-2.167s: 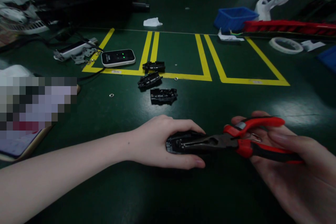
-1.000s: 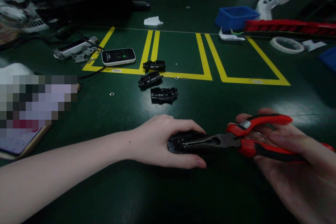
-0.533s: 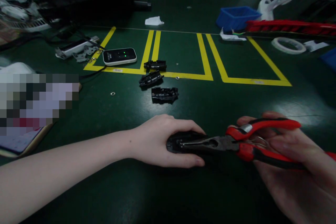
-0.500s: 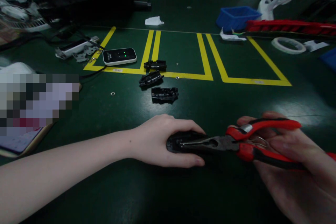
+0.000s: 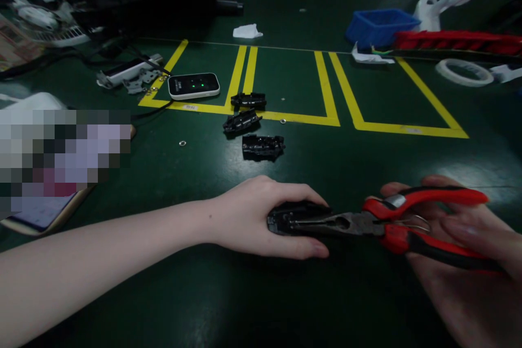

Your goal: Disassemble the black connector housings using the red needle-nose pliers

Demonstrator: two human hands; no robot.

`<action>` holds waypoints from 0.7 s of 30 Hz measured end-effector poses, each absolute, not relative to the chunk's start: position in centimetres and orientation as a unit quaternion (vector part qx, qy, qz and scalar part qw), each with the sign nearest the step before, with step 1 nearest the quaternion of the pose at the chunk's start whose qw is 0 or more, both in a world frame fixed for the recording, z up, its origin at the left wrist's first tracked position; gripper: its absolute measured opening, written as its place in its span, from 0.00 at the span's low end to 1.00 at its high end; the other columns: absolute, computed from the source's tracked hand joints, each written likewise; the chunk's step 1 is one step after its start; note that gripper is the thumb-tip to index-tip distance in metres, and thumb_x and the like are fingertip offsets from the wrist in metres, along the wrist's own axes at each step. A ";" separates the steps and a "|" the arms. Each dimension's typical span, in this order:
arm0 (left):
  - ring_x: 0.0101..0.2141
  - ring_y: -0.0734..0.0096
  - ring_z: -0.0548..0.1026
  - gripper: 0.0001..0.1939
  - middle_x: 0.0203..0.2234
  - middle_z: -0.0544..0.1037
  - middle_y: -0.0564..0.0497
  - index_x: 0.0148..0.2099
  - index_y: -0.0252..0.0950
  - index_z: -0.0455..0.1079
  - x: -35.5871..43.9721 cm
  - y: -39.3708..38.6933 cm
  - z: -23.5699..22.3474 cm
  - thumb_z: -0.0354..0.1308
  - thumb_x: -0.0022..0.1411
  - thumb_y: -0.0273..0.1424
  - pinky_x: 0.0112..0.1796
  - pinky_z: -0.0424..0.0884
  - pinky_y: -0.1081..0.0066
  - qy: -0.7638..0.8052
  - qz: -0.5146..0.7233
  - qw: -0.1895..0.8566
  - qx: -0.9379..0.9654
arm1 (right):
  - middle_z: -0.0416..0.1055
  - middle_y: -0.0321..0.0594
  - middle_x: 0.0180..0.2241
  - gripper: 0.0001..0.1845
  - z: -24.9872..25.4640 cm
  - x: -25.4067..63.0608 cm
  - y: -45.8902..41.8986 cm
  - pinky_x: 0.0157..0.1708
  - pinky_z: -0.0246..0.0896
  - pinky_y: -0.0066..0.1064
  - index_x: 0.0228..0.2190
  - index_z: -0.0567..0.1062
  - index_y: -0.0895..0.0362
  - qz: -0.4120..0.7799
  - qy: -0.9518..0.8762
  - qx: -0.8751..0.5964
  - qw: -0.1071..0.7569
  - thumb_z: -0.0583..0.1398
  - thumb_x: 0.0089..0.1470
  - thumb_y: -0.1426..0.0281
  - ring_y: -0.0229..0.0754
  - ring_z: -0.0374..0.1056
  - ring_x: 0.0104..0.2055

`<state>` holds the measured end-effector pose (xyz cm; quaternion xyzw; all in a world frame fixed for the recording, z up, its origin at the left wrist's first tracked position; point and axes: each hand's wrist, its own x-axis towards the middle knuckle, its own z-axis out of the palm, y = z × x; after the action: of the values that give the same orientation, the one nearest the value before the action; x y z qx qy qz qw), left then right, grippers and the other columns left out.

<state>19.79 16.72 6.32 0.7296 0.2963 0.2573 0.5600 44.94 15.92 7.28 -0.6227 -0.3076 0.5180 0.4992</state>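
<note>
My left hand lies on the green table and grips a small black plastic part, fingers curled around it. My right hand holds red-handled long-nose pliers. The pliers' dark jaws reach left into the black part between my left thumb and fingers. Three similar black parts lie farther back, near the yellow tape lines.
A black-and-white device with green lights sits inside a yellow tape box. Small metal rings lie loose. A blue bin, a red tray, a tape roll and a white cloth stand at the back. A power strip is back left.
The view has shifted slightly, so everything sits a little further right in the frame. Both hands keep their grips, with the pliers' jaws still in the black part.
</note>
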 end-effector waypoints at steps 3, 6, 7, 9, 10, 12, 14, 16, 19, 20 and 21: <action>0.40 0.63 0.80 0.22 0.44 0.81 0.42 0.55 0.28 0.70 19.7 16.8 6.3 0.66 0.63 0.35 0.39 0.75 0.68 0.294 0.255 0.561 0.731 | 0.82 0.38 0.40 0.22 7.2 45.1 16.3 0.37 0.78 0.28 0.36 0.82 0.47 0.509 -0.296 -0.634 0.502 0.70 0.33 0.60 0.51 0.79 0.44; 0.40 0.64 0.80 0.22 0.44 0.81 0.43 0.56 0.30 0.69 19.6 16.8 6.3 0.65 0.64 0.36 0.38 0.75 0.68 0.292 0.261 0.565 0.726 | 0.81 0.38 0.43 0.18 7.3 45.1 16.6 0.39 0.79 0.30 0.34 0.82 0.47 0.507 -0.277 -0.642 0.504 0.69 0.35 0.60 0.52 0.77 0.48; 0.40 0.64 0.80 0.22 0.45 0.81 0.43 0.56 0.30 0.69 19.6 16.8 6.2 0.65 0.64 0.36 0.38 0.75 0.68 0.294 0.263 0.567 0.724 | 0.81 0.39 0.44 0.18 7.4 45.0 16.6 0.39 0.79 0.32 0.34 0.82 0.48 0.508 -0.269 -0.644 0.505 0.69 0.36 0.61 0.53 0.77 0.49; 0.40 0.64 0.80 0.23 0.45 0.80 0.43 0.57 0.31 0.68 19.5 16.8 6.2 0.65 0.64 0.36 0.38 0.75 0.68 0.298 0.269 0.564 0.722 | 0.81 0.40 0.46 0.18 7.4 45.0 16.7 0.40 0.80 0.36 0.35 0.82 0.49 0.509 -0.254 -0.643 0.513 0.68 0.36 0.61 0.55 0.76 0.50; 0.40 0.64 0.80 0.24 0.45 0.80 0.43 0.56 0.30 0.68 19.5 16.8 6.2 0.66 0.63 0.37 0.38 0.75 0.68 0.299 0.271 0.560 0.723 | 0.80 0.40 0.47 0.18 7.4 45.0 16.8 0.42 0.80 0.38 0.35 0.82 0.49 0.507 -0.250 -0.640 0.520 0.68 0.36 0.61 0.56 0.76 0.50; 0.39 0.65 0.80 0.24 0.43 0.81 0.44 0.55 0.30 0.69 19.6 16.7 6.2 0.67 0.62 0.37 0.38 0.75 0.69 0.299 0.271 0.555 0.727 | 0.80 0.41 0.47 0.18 7.2 45.4 16.9 0.44 0.79 0.43 0.36 0.82 0.49 0.509 -0.254 -0.629 0.529 0.67 0.38 0.62 0.58 0.75 0.51; 0.37 0.67 0.79 0.23 0.40 0.81 0.46 0.55 0.29 0.70 19.6 16.6 6.2 0.67 0.62 0.36 0.37 0.75 0.71 0.295 0.273 0.558 0.726 | 0.80 0.41 0.46 0.18 6.8 46.2 16.9 0.48 0.77 0.49 0.37 0.81 0.48 0.528 -0.274 -0.603 0.532 0.67 0.39 0.62 0.60 0.74 0.52; 0.36 0.68 0.79 0.22 0.40 0.80 0.45 0.55 0.28 0.70 19.6 16.6 6.2 0.66 0.62 0.34 0.36 0.75 0.72 0.291 0.284 0.561 0.721 | 0.80 0.40 0.44 0.19 6.4 47.3 16.8 0.50 0.75 0.55 0.38 0.80 0.45 0.550 -0.295 -0.571 0.534 0.67 0.38 0.63 0.62 0.74 0.52; 0.36 0.66 0.79 0.23 0.42 0.80 0.42 0.56 0.25 0.69 19.7 16.5 6.2 0.66 0.63 0.33 0.37 0.75 0.70 0.293 0.319 0.551 0.713 | 0.80 0.40 0.44 0.22 5.9 48.6 16.5 0.51 0.73 0.58 0.39 0.79 0.45 0.562 -0.310 -0.544 0.540 0.67 0.37 0.64 0.63 0.74 0.52; 0.37 0.66 0.79 0.23 0.42 0.80 0.42 0.56 0.24 0.69 19.7 16.4 6.2 0.66 0.63 0.32 0.37 0.75 0.70 0.294 0.328 0.546 0.713 | 0.80 0.41 0.44 0.22 5.8 48.8 16.4 0.51 0.73 0.58 0.40 0.78 0.45 0.563 -0.311 -0.542 0.540 0.67 0.37 0.65 0.63 0.74 0.52; 0.37 0.66 0.79 0.23 0.41 0.80 0.42 0.56 0.24 0.70 19.7 16.4 6.2 0.66 0.63 0.32 0.38 0.75 0.69 0.296 0.334 0.540 0.714 | 0.80 0.41 0.44 0.22 5.7 48.7 16.3 0.51 0.73 0.58 0.40 0.78 0.45 0.564 -0.313 -0.541 0.539 0.67 0.37 0.65 0.63 0.74 0.52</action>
<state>19.73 16.39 6.18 0.7135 0.2957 0.3341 0.5402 48.73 16.33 5.74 -0.5411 -0.3126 0.5644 0.5395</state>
